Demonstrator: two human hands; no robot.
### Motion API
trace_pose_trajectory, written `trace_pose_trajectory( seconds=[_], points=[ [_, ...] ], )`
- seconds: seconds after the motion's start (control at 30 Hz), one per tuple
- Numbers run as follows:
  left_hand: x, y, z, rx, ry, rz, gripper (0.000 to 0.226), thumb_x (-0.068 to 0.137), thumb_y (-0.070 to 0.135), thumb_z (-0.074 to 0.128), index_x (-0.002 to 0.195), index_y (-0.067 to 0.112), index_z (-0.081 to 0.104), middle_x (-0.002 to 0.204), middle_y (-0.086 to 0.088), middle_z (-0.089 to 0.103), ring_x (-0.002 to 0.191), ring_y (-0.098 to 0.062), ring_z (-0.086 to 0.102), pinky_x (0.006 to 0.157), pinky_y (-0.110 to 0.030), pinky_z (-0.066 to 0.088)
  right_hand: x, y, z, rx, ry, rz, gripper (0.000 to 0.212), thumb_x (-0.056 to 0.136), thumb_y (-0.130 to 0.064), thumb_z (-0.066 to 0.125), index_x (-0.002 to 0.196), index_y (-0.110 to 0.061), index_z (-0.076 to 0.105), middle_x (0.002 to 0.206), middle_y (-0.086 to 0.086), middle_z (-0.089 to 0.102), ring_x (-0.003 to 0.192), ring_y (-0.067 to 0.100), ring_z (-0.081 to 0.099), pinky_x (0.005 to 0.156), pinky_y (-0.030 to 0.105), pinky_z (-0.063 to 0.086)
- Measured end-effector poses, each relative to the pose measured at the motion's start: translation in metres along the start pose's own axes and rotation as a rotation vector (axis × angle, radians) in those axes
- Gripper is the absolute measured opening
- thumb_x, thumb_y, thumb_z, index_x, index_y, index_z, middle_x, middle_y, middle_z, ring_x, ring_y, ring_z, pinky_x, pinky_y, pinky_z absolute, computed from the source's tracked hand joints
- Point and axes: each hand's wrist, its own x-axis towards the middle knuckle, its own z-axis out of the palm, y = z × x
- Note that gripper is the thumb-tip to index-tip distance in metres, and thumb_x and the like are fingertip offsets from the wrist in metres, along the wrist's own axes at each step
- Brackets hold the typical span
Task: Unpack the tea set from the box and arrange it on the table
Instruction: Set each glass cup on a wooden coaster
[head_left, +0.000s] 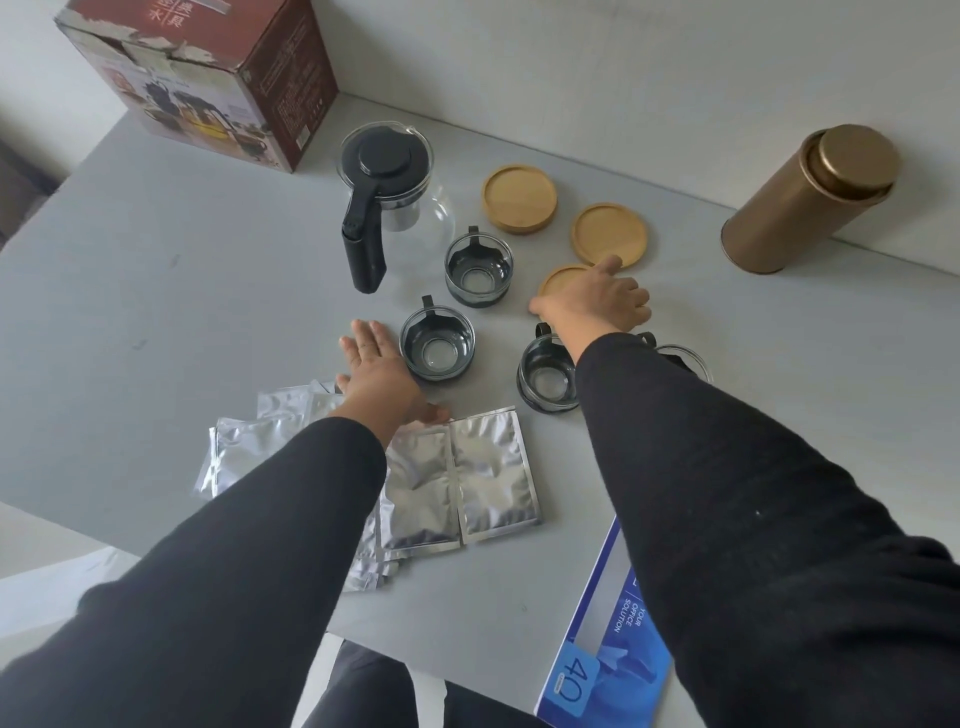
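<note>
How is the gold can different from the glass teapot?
The gold can is solid metal-looking; the glass teapot is see-through. The teapot has a black handle and black lid; the can has no handle and a gold lid. The can leans against the wall; the teapot stands free. Both sit on the grey table.

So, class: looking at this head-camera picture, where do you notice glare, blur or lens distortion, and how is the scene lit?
Head view: soft, even light with only faint shadows under the cups; bright glare on the crinkled foil packets; wide-angle bending tilts the box and gold tin outward; the sleeves loom large at the bottom; the right hand on a wooden coaster looks slightly soft.
</note>
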Motion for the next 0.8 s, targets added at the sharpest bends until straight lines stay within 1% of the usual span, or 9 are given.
trace_pose_trajectory(
  seconds=[0.17,0.3,0.37,0.47,0.53,0.57,0.67,0.8],
  points=[
    [0.001,0.000,0.001,0.000,0.003,-0.005,0.141,0.065,0.046,0.083,0.148,0.006,-0.024,0.155,-0.009,-0.030,0.146,-0.030,-0.021,0.117,-0.052,0.011,-0.001,-0.003,0.001,-0.026,-0.016,0.015,0.095,0.064,-0.051,0.075,0.136,-0.006,0.032,0.134,0.017,0.044,0.122,0.031,0.042,0.099,0.040,0.033],
    [0.001,0.000,0.002,-0.013,-0.002,-0.002,0.141,0.065,0.045,0.083,0.148,0.005,-0.024,0.155,-0.009,-0.030,0.145,-0.030,-0.022,0.117,-0.052,0.010,-0.002,-0.001,-0.001,-0.022,-0.031,0.014,0.095,0.065,-0.054,0.074,0.137,-0.008,0.032,0.134,0.015,0.046,0.123,0.031,0.042,0.098,0.040,0.033],
    [0.002,0.000,0.001,-0.017,-0.006,-0.007,0.140,0.066,0.045,0.083,0.148,0.006,-0.024,0.155,-0.008,-0.030,0.145,-0.030,-0.022,0.117,-0.051,0.008,-0.004,0.002,-0.006,0.013,-0.015,0.002,0.089,0.068,-0.056,0.069,0.136,-0.011,0.033,0.133,0.014,0.047,0.123,0.031,0.041,0.097,0.041,0.033],
    [0.002,0.000,0.002,-0.001,-0.009,-0.018,0.139,0.067,0.046,0.082,0.148,0.006,-0.023,0.156,-0.009,-0.029,0.145,-0.030,-0.021,0.118,-0.052,0.009,-0.005,0.017,-0.022,0.107,0.069,-0.057,0.072,0.077,-0.047,0.059,0.135,-0.013,0.035,0.134,0.014,0.045,0.126,0.031,0.038,0.099,0.044,0.031],
    [0.002,0.001,0.002,0.016,0.007,-0.016,0.139,0.066,0.047,0.082,0.148,0.005,-0.022,0.156,-0.010,-0.027,0.146,-0.031,-0.019,0.118,-0.052,0.010,-0.006,0.033,-0.036,0.124,0.087,-0.063,0.067,0.080,-0.044,0.058,0.136,-0.014,0.036,0.135,0.013,0.043,0.128,0.031,0.035,0.100,0.044,0.030],
    [0.002,0.001,0.002,0.028,0.020,-0.012,0.139,0.065,0.048,0.082,0.148,0.004,-0.021,0.157,-0.011,-0.026,0.146,-0.031,-0.019,0.118,-0.051,0.010,-0.007,0.042,-0.042,0.118,0.084,-0.057,0.066,0.080,-0.045,0.059,0.135,-0.015,0.037,0.136,0.013,0.042,0.128,0.031,0.034,0.100,0.044,0.030],
    [0.002,0.001,0.003,0.092,0.042,-0.003,0.142,0.063,0.053,0.081,0.148,0.002,-0.019,0.157,-0.015,-0.023,0.146,-0.033,-0.018,0.119,-0.047,0.006,-0.014,0.069,-0.054,0.088,0.023,-0.052,0.072,0.076,-0.048,0.064,0.136,-0.018,0.036,0.137,0.012,0.037,0.128,0.032,0.034,0.100,0.045,0.031],
    [0.002,0.000,0.002,0.125,0.057,0.012,0.144,0.062,0.057,0.080,0.148,-0.001,-0.018,0.157,-0.017,-0.022,0.146,-0.033,-0.017,0.118,-0.046,0.006,-0.029,0.097,-0.052,0.135,-0.150,-0.018,0.091,0.067,-0.047,0.075,0.141,-0.019,0.030,0.140,0.013,0.031,0.129,0.034,0.035,0.103,0.045,0.038]
  ],
)
